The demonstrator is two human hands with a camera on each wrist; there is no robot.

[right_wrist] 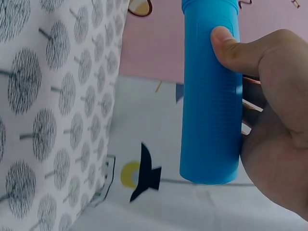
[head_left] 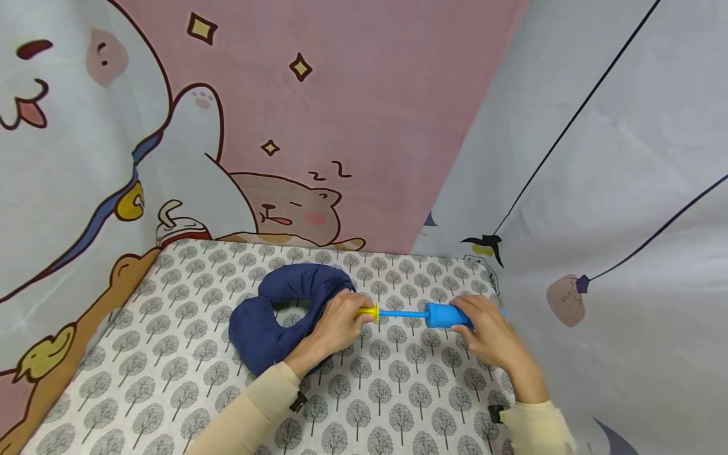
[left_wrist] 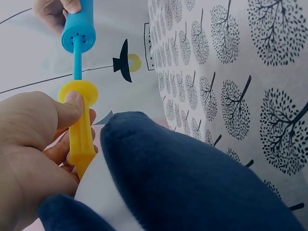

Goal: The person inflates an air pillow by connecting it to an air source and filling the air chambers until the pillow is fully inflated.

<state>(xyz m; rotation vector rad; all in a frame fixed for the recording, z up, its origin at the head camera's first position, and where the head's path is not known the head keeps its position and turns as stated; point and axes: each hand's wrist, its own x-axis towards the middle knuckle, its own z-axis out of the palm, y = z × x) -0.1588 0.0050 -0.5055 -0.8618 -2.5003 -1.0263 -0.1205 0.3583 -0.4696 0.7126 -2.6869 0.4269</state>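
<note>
A blue hand pump with a yellow handle is held level above the table, its thin blue rod partly drawn out between the two hands. My left hand grips the yellow handle, thumb along its flange in the left wrist view. Around the blue barrel my right hand is wrapped, the thumb lying on its side. A navy U-shaped neck pillow lies on the table beside and partly under my left hand and forearm.
The table wears a white cloth printed with grey trees. Behind it hangs a pink and white cartoon curtain, and a pale curtain closes off the right side near my right hand.
</note>
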